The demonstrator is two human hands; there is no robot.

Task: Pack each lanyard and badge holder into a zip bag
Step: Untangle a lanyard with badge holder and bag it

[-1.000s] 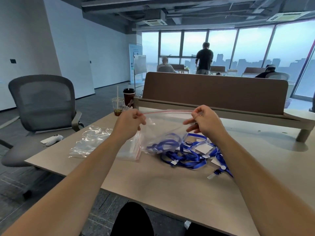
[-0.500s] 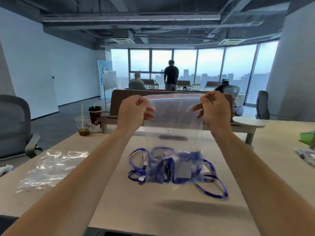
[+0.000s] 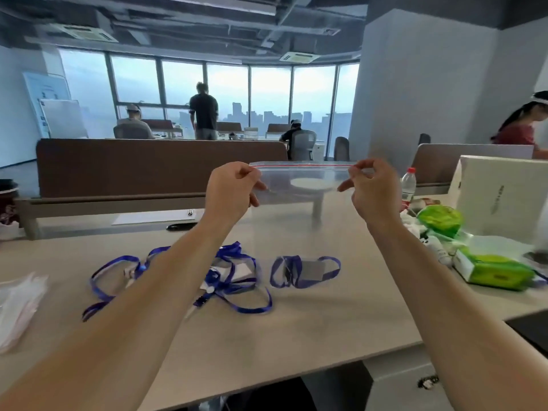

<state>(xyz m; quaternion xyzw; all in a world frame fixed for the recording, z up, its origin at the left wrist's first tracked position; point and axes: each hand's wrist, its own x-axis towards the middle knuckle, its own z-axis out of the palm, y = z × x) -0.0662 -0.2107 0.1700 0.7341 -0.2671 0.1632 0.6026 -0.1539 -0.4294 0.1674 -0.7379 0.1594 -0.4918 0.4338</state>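
Both hands were raised above the bench (image 3: 296,330) and set apart. The left hand (image 3: 229,189) and right hand (image 3: 372,189) each pinched a top corner of the zip bag (image 3: 299,209), with the red seal strip taut between them. One blue lanyard with badge holder (image 3: 305,271) sat in the bag's bottom. Whether it touched the bench, cannot tell. Loose lanyards (image 3: 178,280) lay tangled under the left forearm. Spare bags (image 3: 17,304) lay at far left. A pen (image 3: 181,226) and paper (image 3: 154,217) lay near the brown divider (image 3: 133,164). To the right stood a water bottle (image 3: 408,185), green wipes pack (image 3: 498,272) and white box (image 3: 501,197).
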